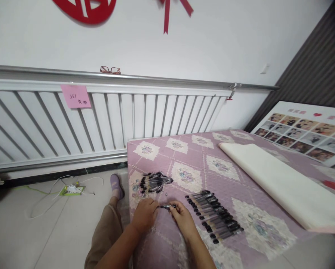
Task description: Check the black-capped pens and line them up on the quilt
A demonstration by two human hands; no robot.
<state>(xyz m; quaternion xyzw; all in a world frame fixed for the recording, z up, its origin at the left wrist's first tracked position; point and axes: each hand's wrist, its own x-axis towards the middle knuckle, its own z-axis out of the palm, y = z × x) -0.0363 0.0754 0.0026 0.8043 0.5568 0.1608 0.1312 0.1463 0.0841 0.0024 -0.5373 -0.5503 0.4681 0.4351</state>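
Note:
A small pen with black parts (165, 206) spans the gap between my two hands above the bed's near-left part. My left hand (145, 213) is closed on its left end, the fingertips partly hidden. My right hand (181, 217) pinches the right end between thumb and fingers. Just beyond my left hand lies a loose pile of black pen parts (154, 182), too small to tell apart. To the right of my right hand, several pens with black caps and clear barrels (215, 213) lie side by side in a slanting row.
A pink floral cover (181, 144) spreads under everything. A folded cream pad (268, 179) lies at right, near a photo board (302, 134). Behind stands a white radiator (145, 116) with a pink note (76, 96); glasses (110, 70) rest on the pipe. A power strip (72, 189) with cables sits on the floor.

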